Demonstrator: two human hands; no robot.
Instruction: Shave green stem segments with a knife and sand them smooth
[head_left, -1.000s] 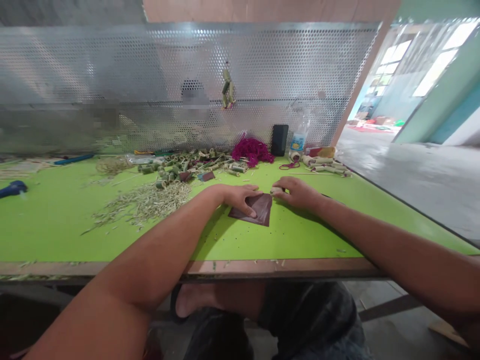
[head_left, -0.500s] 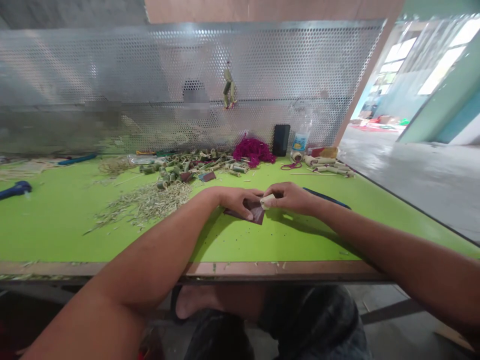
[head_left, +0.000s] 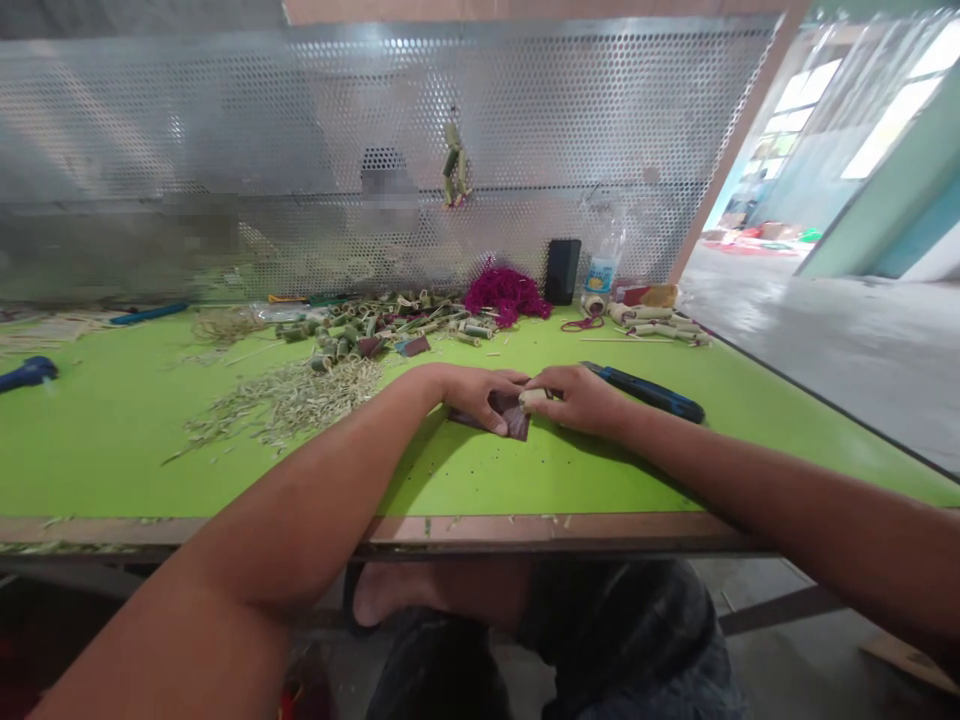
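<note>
My left hand lies on a dark brown sheet of sandpaper on the green table, fingers pressing it down. My right hand is closed on a small pale bamboo piece and holds it against the sandpaper. The two hands touch above the sheet, which they mostly hide.
A blue-handled tool lies just right of my right hand. Behind are cut bamboo rings, a heap of shavings, magenta thread, a black box, a bottle and a perforated metal screen. Another blue tool lies far left.
My right hand moved left and brought the bamboo piece onto the sandpaper beside my left hand. The blue-handled tool behind it came into view.
</note>
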